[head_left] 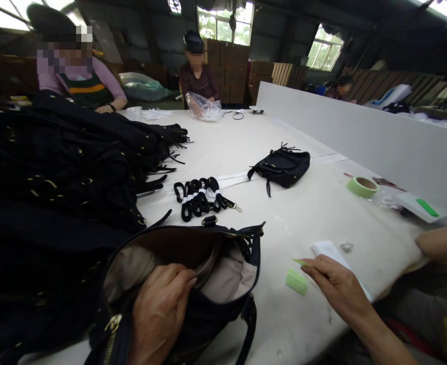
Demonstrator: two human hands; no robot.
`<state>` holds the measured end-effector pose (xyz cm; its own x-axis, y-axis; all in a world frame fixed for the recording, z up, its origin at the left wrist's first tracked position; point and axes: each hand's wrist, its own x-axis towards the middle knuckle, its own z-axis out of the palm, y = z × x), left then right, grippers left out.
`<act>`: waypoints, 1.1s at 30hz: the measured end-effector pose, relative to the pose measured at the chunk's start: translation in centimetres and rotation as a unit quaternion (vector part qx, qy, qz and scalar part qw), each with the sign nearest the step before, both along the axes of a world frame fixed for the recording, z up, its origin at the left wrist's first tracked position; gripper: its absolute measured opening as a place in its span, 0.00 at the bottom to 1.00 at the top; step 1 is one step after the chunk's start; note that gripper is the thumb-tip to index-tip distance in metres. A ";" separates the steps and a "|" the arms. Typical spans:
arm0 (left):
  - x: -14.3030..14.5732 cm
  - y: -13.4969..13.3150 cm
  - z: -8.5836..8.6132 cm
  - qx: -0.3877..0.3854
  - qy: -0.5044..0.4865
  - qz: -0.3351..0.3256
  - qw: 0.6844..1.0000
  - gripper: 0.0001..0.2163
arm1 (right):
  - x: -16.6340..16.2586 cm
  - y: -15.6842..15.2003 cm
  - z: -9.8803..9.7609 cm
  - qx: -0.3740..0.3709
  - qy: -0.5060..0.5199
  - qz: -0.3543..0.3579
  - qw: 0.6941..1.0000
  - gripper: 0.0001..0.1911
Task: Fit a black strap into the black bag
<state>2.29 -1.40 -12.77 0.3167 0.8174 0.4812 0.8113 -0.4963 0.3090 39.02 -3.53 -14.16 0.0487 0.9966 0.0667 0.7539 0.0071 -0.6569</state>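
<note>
My left hand (160,309) grips the near rim of an open black handbag (223,304) with a beige lining, holding its mouth apart. My right hand (335,286) rests on the white table (284,132), its fingertips pinching a small strip of green tape (301,262). A second green tape piece (296,281) lies just left of that hand. A white paper slip (328,249) lies under the fingers. A bundle of black straps (200,197) with metal clips lies beyond the bag.
A big heap of black bags (67,167) fills the left. One small black bag (282,166) lies mid-table. A green tape roll (362,186) sits right, near a white partition (360,132). Two people sit across the table; another person's arm (442,246) enters right.
</note>
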 end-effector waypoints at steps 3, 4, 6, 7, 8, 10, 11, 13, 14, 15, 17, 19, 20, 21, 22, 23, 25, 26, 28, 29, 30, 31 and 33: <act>0.5 -0.2 0.3 0.011 0.010 0.004 1.000 0.11 | -5.4 0.8 5.3 0.145 0.047 0.089 0.984 0.11; 0.6 -0.3 0.4 0.015 0.014 0.004 1.000 0.11 | -7.6 1.4 6.8 0.181 0.065 0.144 0.971 0.11; 0.7 -0.7 0.3 0.032 0.024 0.007 0.999 0.12 | -11.9 2.8 8.7 0.228 0.058 0.240 0.942 0.14; 0.7 -0.9 0.2 0.041 0.030 0.009 0.999 0.12 | -13.8 3.6 9.2 0.229 0.018 0.278 0.933 0.14; 0.6 -1.2 0.1 0.047 0.033 0.012 0.998 0.13 | -15.5 4.4 9.3 0.215 -0.043 0.306 0.926 0.14; 0.3 -1.6 -0.3 0.044 0.035 0.013 0.998 0.11 | -17.6 5.6 9.0 0.170 -0.161 0.341 0.911 0.16; 0.2 -1.8 -0.5 0.037 0.033 0.010 0.999 0.10 | -18.1 5.9 8.7 0.155 -0.191 0.349 0.904 0.19; 0.0 -2.2 -0.6 0.028 0.025 0.003 0.999 0.08 | -18.2 5.8 8.3 0.172 -0.174 0.345 0.906 0.23; 0.0 -2.3 -0.6 0.029 0.019 -0.002 0.999 0.08 | -17.9 5.6 8.1 0.199 -0.146 0.330 0.911 0.23; 0.0 -2.4 -0.4 0.038 0.010 -0.005 0.999 0.09 | -17.4 5.4 7.9 0.224 -0.120 0.310 0.916 0.22; 0.1 -2.5 0.0 0.045 -0.005 -0.015 0.999 0.09 | -16.4 5.3 7.6 0.244 -0.101 0.268 0.927 0.26; -0.1 -2.6 0.5 0.034 -0.019 -0.029 0.999 0.08 | -15.5 5.6 7.3 0.187 -0.116 0.254 0.942 0.34; -0.5 -2.6 0.8 0.025 -0.024 -0.038 0.999 0.07 | -15.2 5.9 7.1 0.138 -0.125 0.250 0.950 0.36; -1.1 -2.5 1.0 0.014 -0.030 -0.046 0.998 0.07 | -14.9 6.2 7.1 0.086 -0.130 0.244 0.957 0.34; -1.9 -2.2 1.4 0.005 -0.034 -0.051 0.998 0.06 | -14.5 6.6 7.2 0.040 -0.129 0.234 0.963 0.31; -2.9 -1.8 1.8 -0.008 -0.034 -0.048 0.998 0.07 | -14.2 6.8 7.5 0.005 -0.121 0.227 0.966 0.28; -4.9 -0.7 2.8 -0.050 -0.020 -0.003 0.999 0.10 | -13.7 6.8 8.5 -0.031 -0.089 0.223 0.970 0.26; -5.7 0.0 3.5 -0.087 -0.003 0.032 0.996 0.13 | -13.5 6.6 9.1 -0.040 -0.070 0.231 0.970 0.27; -6.2 1.2 5.0 -0.184 0.050 0.101 0.977 0.17 | -13.4 5.7 10.1 -0.059 -0.040 0.252 0.965 0.28; -5.8 1.6 5.7 -0.228 0.085 0.121 0.962 0.18 | -13.5 5.2 10.4 -0.071 -0.030 0.256 0.964 0.29; -5.2 1.8 6.3 -0.256 0.122 0.130 0.950 0.17 | -13.6 4.7 10.4 -0.085 -0.022 0.253 0.963 0.29; -4.3 1.9 6.6 -0.267 0.163 0.132 0.941 0.16 | -13.7 4.3 10.2 -0.100 -0.011 0.243 0.965 0.30; -2.3 1.4 6.6 -0.237 0.207 0.110 0.943 0.13 | -13.8 3.6 9.4 -0.130 0.021 0.206 0.970 0.31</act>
<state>0.02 0.03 -6.14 0.1944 0.9775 -0.0818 0.9783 -0.1871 0.0887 25.18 0.12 -4.74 -0.3602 0.9149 -0.1820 0.6947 0.1328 -0.7069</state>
